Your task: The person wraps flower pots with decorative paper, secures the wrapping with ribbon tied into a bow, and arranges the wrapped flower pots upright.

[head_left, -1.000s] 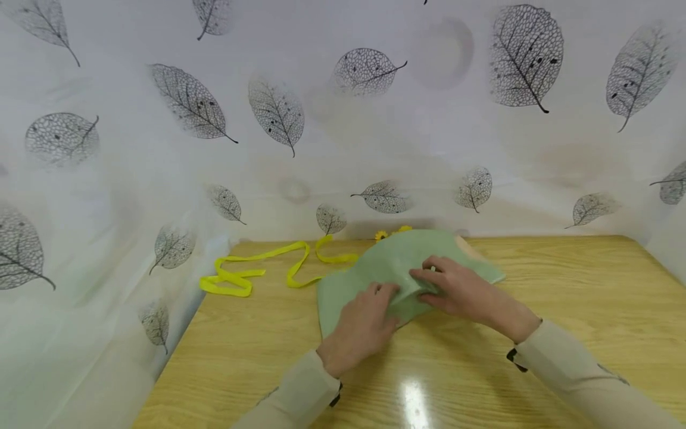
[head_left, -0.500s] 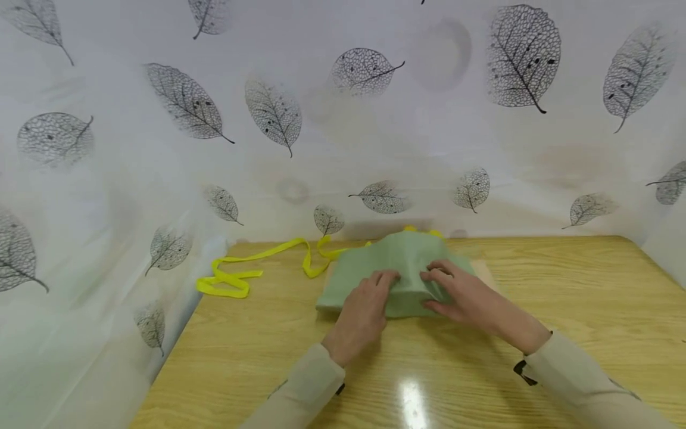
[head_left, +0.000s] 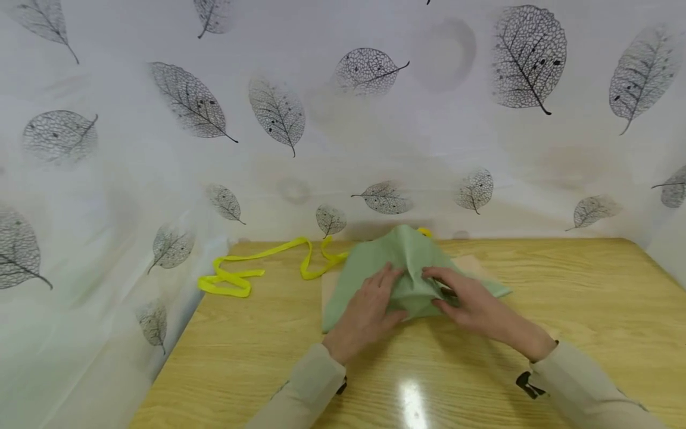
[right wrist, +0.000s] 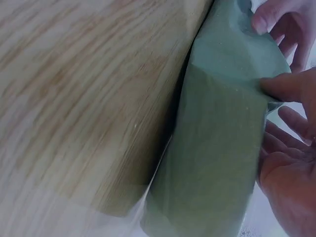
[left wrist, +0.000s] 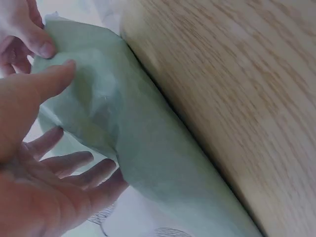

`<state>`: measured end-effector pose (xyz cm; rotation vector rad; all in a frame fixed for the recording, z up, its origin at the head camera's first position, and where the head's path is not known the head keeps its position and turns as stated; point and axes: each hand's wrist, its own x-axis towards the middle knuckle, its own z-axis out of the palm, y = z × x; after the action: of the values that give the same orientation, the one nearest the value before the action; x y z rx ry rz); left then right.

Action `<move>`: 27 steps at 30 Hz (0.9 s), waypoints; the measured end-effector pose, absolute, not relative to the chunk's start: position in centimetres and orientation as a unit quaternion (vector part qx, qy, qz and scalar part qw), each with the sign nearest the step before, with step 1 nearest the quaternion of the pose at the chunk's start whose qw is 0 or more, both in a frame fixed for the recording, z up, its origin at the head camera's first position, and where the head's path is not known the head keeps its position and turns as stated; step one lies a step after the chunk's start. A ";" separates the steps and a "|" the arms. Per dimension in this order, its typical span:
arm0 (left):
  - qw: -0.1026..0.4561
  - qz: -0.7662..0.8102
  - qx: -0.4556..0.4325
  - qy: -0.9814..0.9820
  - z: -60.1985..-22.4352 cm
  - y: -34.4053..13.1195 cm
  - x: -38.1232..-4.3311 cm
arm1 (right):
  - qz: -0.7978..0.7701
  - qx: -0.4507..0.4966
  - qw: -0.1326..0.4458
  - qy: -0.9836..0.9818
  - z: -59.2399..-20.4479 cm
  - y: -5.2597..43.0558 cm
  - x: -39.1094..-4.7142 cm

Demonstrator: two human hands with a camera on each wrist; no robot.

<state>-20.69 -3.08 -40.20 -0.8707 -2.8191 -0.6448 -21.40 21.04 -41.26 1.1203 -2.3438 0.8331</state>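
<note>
A sheet of green wrapping paper is bunched into folds in the middle, its side corners spread outward. My left hand lies along the paper's left side, fingers extended and thumb apart; the left wrist view has its thumb over the paper and its fingertips at the edge. On the other side my right hand pinches the gathered folds between thumb and fingers. In the right wrist view its thumb presses a dent into the paper. A yellow flower peeks out past the paper's far edge; whatever lies beneath is hidden.
Yellow ribbon lies in loose loops left of the paper on the wooden table. A pale beige sheet shows from under the green one. Behind the table hangs a white curtain printed with dark leaves.
The green paper has shifted and been gathered into a sharper peak, its right corner out again. My left fingers have straightened. One flower shows where two did.
</note>
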 end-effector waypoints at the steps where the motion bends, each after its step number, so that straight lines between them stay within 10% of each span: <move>1: 0.051 -0.224 -0.280 -0.932 -40.2 -3.0 -20.9 | 0.301 0.397 0.201 -0.843 -41.2 21.0 -21.3; 27: 0.006 -0.237 -0.231 -0.944 -39.6 -2.9 -24.1 | 0.249 0.196 -0.017 -0.948 -42.3 22.7 -19.2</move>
<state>-24.06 -2.89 -39.63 -0.7231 -2.9534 -0.7428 -19.25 22.67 -42.25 0.6235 -3.0110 0.7920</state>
